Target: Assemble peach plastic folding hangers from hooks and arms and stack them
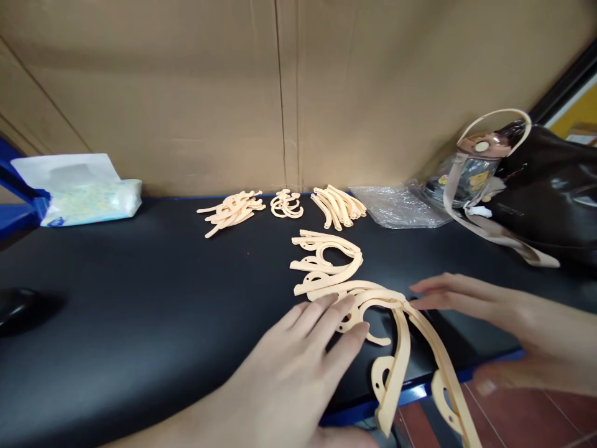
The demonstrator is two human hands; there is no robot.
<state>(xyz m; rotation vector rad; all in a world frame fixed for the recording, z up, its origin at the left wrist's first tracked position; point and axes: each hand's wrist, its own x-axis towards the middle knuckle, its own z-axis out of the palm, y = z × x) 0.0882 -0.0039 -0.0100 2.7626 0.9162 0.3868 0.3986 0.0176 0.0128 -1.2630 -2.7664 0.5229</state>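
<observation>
Beige plastic folding hangers lie on the black tabletop in front of me. One hanger (396, 367) has long curved arms; two of them swing toward me, past the table's front edge. My left hand (303, 354) rests with its fingers spread over the hanger's left arms and touches them, hiding parts of them. Beside the hanger's joint is my right hand (494, 323), fingers stretched out, its fingertips close to the joint; whether they touch cannot be told. Just behind, a folded hanger (357, 258) lies with its arms pointing left.
Along the back are piles of flat arm pieces (236, 211), hooks (286, 205) and curved arms (339, 208). A clear plastic bag (403, 208), a strapped bottle (478, 168) and a black bag (555, 193) stand right. Tissues (91, 199) and a dark object (18, 308) are left.
</observation>
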